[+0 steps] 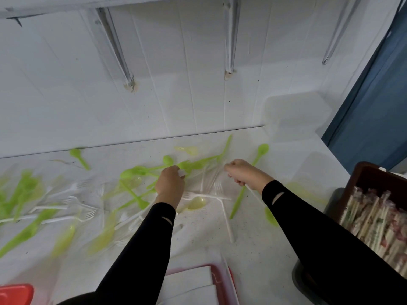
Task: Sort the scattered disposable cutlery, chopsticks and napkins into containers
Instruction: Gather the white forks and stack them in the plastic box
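Green plastic spoons (136, 171) and white plastic forks (74, 202) lie scattered over a white table (253, 245). My left hand (170, 186) reaches down into the pile near its middle and pinches a small white piece at its fingertips. My right hand (243, 172) is curled round the handles of white cutlery (253, 192), whose ends stick out below the fist. A dark brown crate (370, 177) at the right holds wrapped chopsticks (374, 221). A red tray (231, 280) at the bottom holds white napkins (189, 280).
A white tiled wall with metal shelf brackets (119, 49) rises behind the table. A blue panel (370, 111) stands at the right. A red container corner (15, 293) shows at the bottom left. A translucent box (295, 115) sits at the table's back right.
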### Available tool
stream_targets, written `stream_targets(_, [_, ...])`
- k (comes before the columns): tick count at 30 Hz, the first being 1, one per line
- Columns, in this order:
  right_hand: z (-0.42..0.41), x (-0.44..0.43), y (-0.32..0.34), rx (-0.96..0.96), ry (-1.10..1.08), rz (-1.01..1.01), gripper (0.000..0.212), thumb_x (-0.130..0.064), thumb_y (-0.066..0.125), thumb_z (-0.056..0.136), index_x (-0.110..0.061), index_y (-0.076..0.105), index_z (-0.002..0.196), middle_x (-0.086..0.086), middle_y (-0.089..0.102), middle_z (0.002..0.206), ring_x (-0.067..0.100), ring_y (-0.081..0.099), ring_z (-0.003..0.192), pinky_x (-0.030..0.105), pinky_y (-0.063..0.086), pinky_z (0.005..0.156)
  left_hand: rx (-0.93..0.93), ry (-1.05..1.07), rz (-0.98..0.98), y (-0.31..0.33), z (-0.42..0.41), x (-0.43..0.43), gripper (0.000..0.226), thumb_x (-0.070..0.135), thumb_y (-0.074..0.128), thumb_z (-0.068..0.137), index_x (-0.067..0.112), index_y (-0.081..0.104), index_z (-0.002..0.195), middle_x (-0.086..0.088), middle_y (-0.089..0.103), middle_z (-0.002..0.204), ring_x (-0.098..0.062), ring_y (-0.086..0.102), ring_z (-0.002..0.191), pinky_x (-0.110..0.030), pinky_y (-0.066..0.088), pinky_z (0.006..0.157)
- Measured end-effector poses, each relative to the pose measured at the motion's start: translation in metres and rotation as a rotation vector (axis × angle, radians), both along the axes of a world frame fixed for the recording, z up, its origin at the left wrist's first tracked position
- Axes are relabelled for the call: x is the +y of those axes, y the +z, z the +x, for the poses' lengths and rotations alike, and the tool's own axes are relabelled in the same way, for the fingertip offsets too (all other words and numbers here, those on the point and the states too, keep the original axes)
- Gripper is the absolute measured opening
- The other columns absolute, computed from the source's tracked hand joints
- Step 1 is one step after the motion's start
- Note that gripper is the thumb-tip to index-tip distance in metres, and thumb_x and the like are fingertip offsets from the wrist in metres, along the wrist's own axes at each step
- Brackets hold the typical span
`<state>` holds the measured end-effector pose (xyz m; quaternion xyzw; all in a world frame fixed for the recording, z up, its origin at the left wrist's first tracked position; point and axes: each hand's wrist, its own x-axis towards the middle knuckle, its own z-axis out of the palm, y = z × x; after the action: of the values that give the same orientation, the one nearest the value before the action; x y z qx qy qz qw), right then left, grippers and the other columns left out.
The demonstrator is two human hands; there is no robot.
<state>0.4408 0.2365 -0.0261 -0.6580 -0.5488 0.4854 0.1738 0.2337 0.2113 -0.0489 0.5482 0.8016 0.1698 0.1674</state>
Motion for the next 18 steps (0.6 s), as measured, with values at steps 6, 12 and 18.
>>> stream_targets(6, [-0.007, -0.015, -0.006, -0.311, 0.3, 0.045, 0.031, -0.026, 0.068, 0.082, -0.019, 0.04, 0.07, -0.005, 0.043, 0.067, 0.01, 0.041, 0.057, 0.02, 0.032, 0.049, -0.043, 0.033, 0.063, 0.001, -0.005, -0.003, 0.034, 0.001, 0.052, 0.089, 0.007, 0.054, 0.123, -0.016, 0.048, 0.126, -0.036, 0.056, 0.106, -0.037, 0.044, 0.081])
stream_targets(12, [-0.006, -0.009, -0.002, -0.163, 0.24, 0.084, 0.02, -0.017, 0.063, 0.082, -0.017, 0.046, 0.071, 0.0, 0.049, 0.071, 0.013, 0.044, 0.061, 0.02, 0.034, 0.05, -0.092, -0.213, 0.211, 0.006, 0.018, 0.001, 0.037, -0.004, 0.056, 0.08, 0.005, 0.064, 0.115, -0.015, 0.061, 0.114, -0.034, 0.059, 0.101, -0.034, 0.043, 0.079])
stream_targets(18, [0.001, -0.001, 0.003, -0.096, 0.104, 0.134, 0.02, -0.017, 0.066, 0.081, -0.014, 0.046, 0.076, -0.003, 0.047, 0.069, 0.011, 0.043, 0.057, 0.021, 0.032, 0.047, -0.088, -0.304, 0.107, -0.006, 0.033, -0.002, 0.028, 0.019, 0.067, 0.086, 0.015, 0.069, 0.113, -0.009, 0.067, 0.111, -0.029, 0.061, 0.104, -0.037, 0.049, 0.087])
